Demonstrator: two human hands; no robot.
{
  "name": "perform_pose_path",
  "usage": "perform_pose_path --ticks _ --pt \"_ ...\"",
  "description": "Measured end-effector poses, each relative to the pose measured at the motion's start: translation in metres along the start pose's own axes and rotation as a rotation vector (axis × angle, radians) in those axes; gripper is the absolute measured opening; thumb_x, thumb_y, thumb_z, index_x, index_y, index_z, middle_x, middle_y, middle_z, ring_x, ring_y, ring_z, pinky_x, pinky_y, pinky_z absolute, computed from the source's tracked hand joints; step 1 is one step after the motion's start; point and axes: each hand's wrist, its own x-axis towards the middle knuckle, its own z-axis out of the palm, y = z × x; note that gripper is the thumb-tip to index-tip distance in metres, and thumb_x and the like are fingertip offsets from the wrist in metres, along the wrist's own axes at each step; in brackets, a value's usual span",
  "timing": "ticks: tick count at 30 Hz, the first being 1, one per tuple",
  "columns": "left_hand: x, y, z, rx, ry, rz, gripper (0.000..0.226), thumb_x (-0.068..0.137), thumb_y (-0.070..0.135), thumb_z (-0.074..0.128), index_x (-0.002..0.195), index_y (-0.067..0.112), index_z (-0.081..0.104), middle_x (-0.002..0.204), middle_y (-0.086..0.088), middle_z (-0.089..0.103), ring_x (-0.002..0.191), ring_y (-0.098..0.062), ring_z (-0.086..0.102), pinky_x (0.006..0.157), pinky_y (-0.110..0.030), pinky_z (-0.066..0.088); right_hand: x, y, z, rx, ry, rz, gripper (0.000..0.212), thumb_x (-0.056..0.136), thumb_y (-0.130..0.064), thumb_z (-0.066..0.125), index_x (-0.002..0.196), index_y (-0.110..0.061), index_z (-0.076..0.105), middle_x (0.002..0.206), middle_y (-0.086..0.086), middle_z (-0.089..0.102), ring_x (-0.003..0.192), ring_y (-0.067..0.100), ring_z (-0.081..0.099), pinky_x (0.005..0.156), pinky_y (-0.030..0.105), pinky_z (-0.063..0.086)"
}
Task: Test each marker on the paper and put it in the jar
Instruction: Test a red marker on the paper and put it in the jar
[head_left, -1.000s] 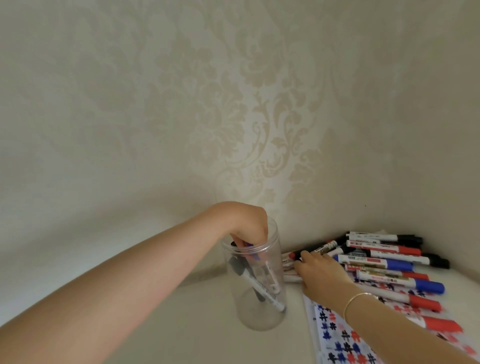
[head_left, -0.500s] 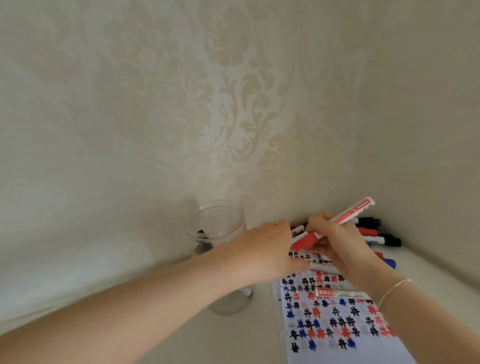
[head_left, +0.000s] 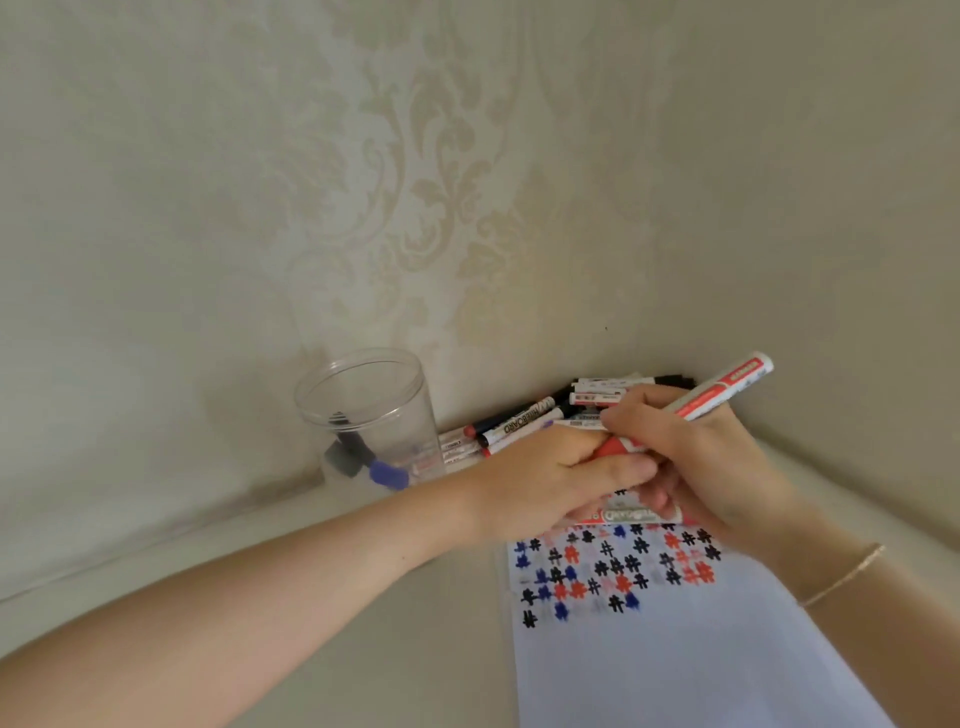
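- Marker (head_left: 711, 395) with the red cap is in my right hand (head_left: 696, 457), which is closed around its barrel; the white tail end sticks up and to the right, past my knuckles.
- My left hand (head_left: 550, 478) is closed on the red cap (head_left: 618, 447) at the lower end of that same marker, thumb along the underside, so both hands meet on the one pen.
- Both hands sit just above the top edge of the paper (head_left: 675, 649), which lies on the table (head_left: 363, 649) below them.
- Right under my hands another marker (head_left: 641, 515) lies flat across the top of the paper.
- Below that marker the paper carries rows of small hash marks (head_left: 613, 571) in black, red and blue; the lower part of the sheet is blank.
- On my right wrist is a thin bracelet (head_left: 841, 574), over the right edge of the paper.
- Beyond the top of the paper, a pile of markers (head_left: 524, 418) lies against the corner of the wall (head_left: 415, 182).
- Left of the paper, beside that pile, stands the clear jar (head_left: 366, 410), upright and open, with a few markers (head_left: 363, 462) resting inside it, one with a blue cap.
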Motion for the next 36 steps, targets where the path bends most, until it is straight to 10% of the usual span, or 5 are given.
perform_pose_path --ticks 5,12,19,36 --pt "-0.017 -0.025 -0.008 -0.014 0.065 -0.138 0.031 0.086 0.049 0.052 0.062 0.030 0.045 0.053 0.010 0.031 0.048 -0.011 0.024 0.047 -0.023 0.025 -0.004 -0.009 -0.050 0.222 0.329 -0.114 0.036 0.086 -0.002 0.052 0.053 -0.013 0.041 0.046 0.004 0.039 0.032 0.012 0.029 0.033 0.018 0.023" --pt "-0.006 -0.057 0.020 0.404 0.068 -0.184 0.072 0.066 0.056 0.077 0.118 0.032 0.035 0.109 0.024 0.043 0.103 0.004 0.044 0.087 -0.013 0.041 -0.023 0.039 -0.023 0.063 0.300 0.132 0.010 0.081 -0.009 0.069 0.079 -0.006 0.060 0.075 0.010 0.068 0.064 0.017 0.065 0.061 0.025 0.058" --pt "-0.008 -0.098 0.038 0.368 -0.043 -0.119 0.088 0.055 0.055 0.085 0.123 0.047 0.029 0.138 0.037 0.033 0.118 0.018 0.034 0.095 -0.008 0.034 -0.037 0.077 -0.025 -0.074 0.411 0.194 0.019 0.084 -0.015 0.068 0.073 -0.003 0.058 0.054 0.002 0.056 0.048 0.015 0.050 0.046 0.022 0.043" --pt "-0.010 -0.104 0.038 0.426 -0.034 -0.046 0.099 0.052 0.072 0.076 0.133 0.054 0.022 0.137 0.036 0.029 0.120 0.016 0.032 0.102 -0.016 0.033 -0.040 0.086 -0.015 -0.472 0.504 0.140 0.024 0.077 0.003 0.057 0.057 0.001 0.044 0.033 -0.004 0.046 0.029 0.009 0.037 0.034 0.013 0.028"
